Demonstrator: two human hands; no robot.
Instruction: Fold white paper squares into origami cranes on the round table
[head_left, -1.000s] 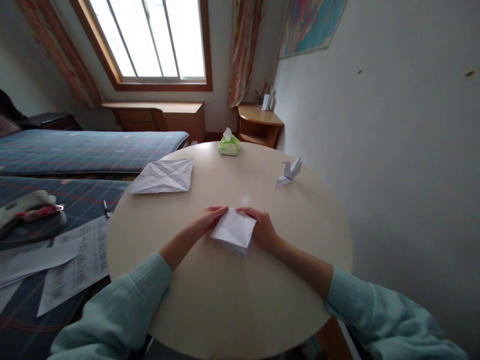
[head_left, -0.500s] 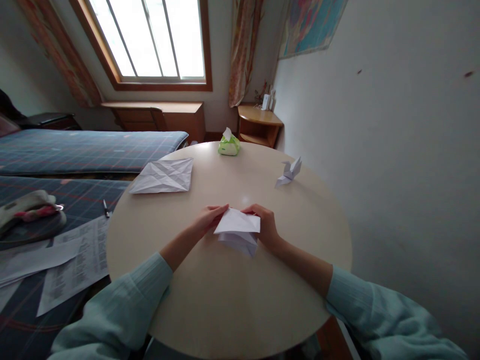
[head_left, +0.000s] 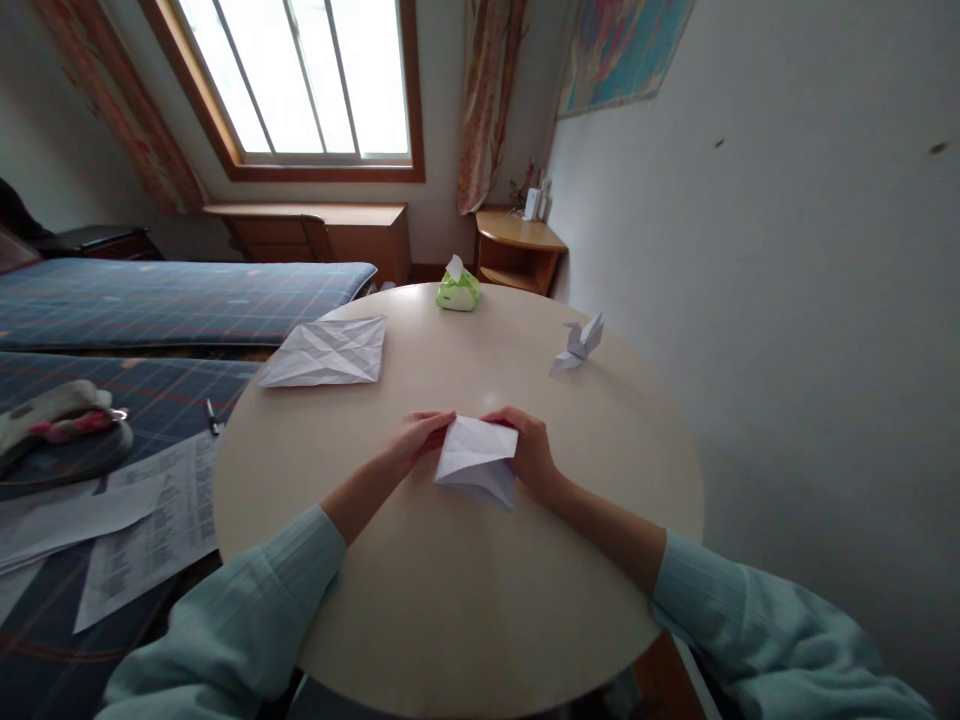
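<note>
A folded white paper (head_left: pixel 475 462) lies on the round beige table (head_left: pixel 465 590) in front of me. My left hand (head_left: pixel 412 440) pinches its upper left corner. My right hand (head_left: pixel 529 450) grips its right side, fingers curled over the top edge. One flap of the paper stands partly raised between both hands.
A creased open sheet (head_left: pixel 327 352) lies at the table's far left. A finished paper crane (head_left: pixel 578 346) sits at the far right, a green tissue pack (head_left: pixel 458 289) at the back. Beds with printed papers (head_left: pixel 142 530) and a pen (head_left: pixel 212 416) are on the left; a wall is close on the right.
The paper's top flap was lifted and folded over between my hands, and the piece now looks narrower. Both hands stayed at the same spot on the table.
</note>
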